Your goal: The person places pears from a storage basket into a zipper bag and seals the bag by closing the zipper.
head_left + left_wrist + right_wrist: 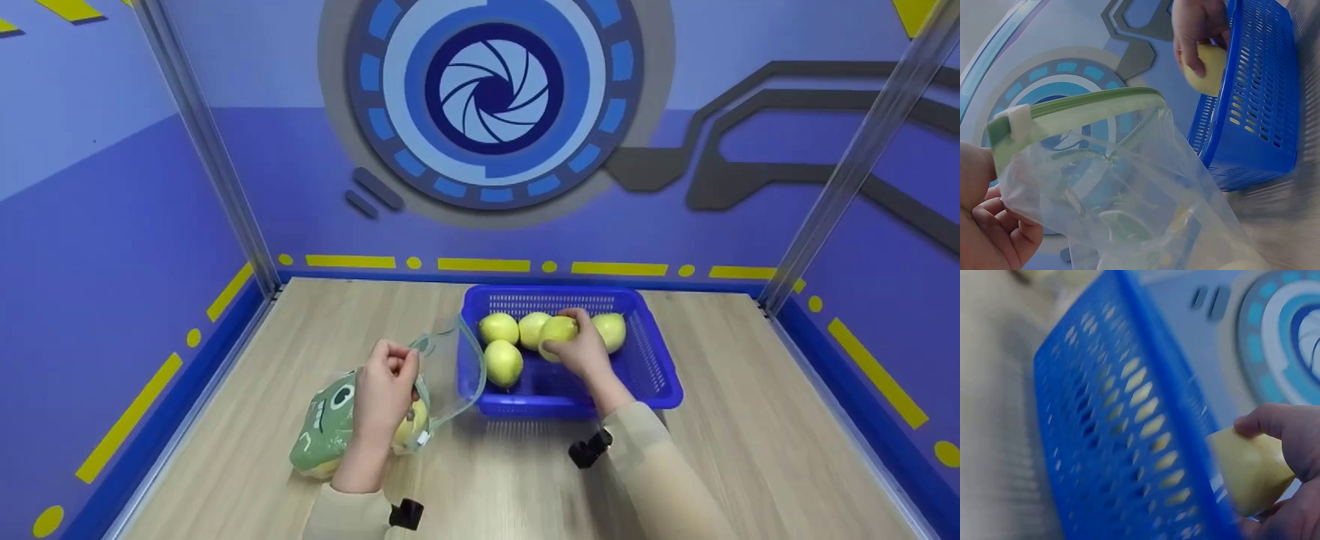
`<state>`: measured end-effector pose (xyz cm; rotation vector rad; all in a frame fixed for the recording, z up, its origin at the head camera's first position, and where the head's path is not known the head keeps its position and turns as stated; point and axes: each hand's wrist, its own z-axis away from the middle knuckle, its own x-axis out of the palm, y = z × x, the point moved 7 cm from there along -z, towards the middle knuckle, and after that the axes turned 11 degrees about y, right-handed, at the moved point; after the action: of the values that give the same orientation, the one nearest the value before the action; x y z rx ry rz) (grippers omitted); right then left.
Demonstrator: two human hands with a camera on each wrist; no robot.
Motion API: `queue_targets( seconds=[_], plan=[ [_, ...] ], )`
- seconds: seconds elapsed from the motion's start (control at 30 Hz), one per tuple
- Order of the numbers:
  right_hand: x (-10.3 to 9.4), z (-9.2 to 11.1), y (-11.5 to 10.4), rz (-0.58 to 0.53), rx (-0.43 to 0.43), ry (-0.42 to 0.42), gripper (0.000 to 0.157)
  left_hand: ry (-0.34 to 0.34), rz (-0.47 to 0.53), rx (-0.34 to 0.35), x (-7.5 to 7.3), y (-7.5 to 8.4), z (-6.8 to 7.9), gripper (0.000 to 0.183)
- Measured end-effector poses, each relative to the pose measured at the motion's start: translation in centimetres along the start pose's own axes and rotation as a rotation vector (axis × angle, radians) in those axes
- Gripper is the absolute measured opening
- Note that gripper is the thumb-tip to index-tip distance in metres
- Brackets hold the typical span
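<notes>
My left hand (386,390) pinches the edge of a clear and green zip bag (322,427) with a cartoon face. The bag's mouth gapes toward the basket, and its green zip strip with a white slider shows in the left wrist view. Yellow fruit (412,424) shows inside the bag. My right hand (585,352) grips a yellow-green pear (1252,467), thumb on one side and fingers on the other, over the blue basket (667,382). Several more pears lie in the basket, one of them at the front left (503,363).
The basket stands on a wooden table (750,450) near the back wall, right of the bag. Blue printed panels (300,187) enclose the back and both sides, with metal posts (217,157) at the corners.
</notes>
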<state>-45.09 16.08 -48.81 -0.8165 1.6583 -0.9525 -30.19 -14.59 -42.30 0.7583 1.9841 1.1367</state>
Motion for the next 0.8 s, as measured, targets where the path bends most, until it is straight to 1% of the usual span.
queue_targets(
  seconds=[0.1, 0.23, 0.33, 0.43, 0.53, 0.67, 0.8],
  plan=[
    [0.2, 1.2, -2.3, -0.068, -0.031, -0.036, 0.062, -0.001, -0.011, -0.017, 0.1, -0.1, 0.0, 0.008],
    [0.6, 3.3, -6.0, -0.184, -0.081, -0.097, 0.062, -0.011, -0.016, -0.04, 0.2, -0.1, -0.1, 0.008],
    [1.2, 5.2, -8.7, -0.256, -0.133, -0.17, 0.062, -0.017, -0.019, -0.049, 0.2, -0.1, -0.1, 0.009],
    [2.3, 7.1, -10.7, -0.287, -0.184, -0.262, 0.062, -0.017, -0.024, -0.054, 0.3, -0.2, -0.1, 0.009],
    [3.8, 8.7, -11.9, -0.257, -0.231, -0.346, 0.062, -0.023, -0.038, -0.069, 0.4, -0.2, -0.2, 0.01],
    [6.0, 10.3, -12.6, -0.151, -0.333, -0.41, 0.061, -0.036, -0.048, -0.106, 0.5, -0.4, -0.2, 0.011],
    [8.2, 11.2, -13.3, -0.046, -0.459, -0.456, 0.061, -0.023, -0.026, -0.085, 0.5, -0.4, -0.2, 0.011]
  ],
)
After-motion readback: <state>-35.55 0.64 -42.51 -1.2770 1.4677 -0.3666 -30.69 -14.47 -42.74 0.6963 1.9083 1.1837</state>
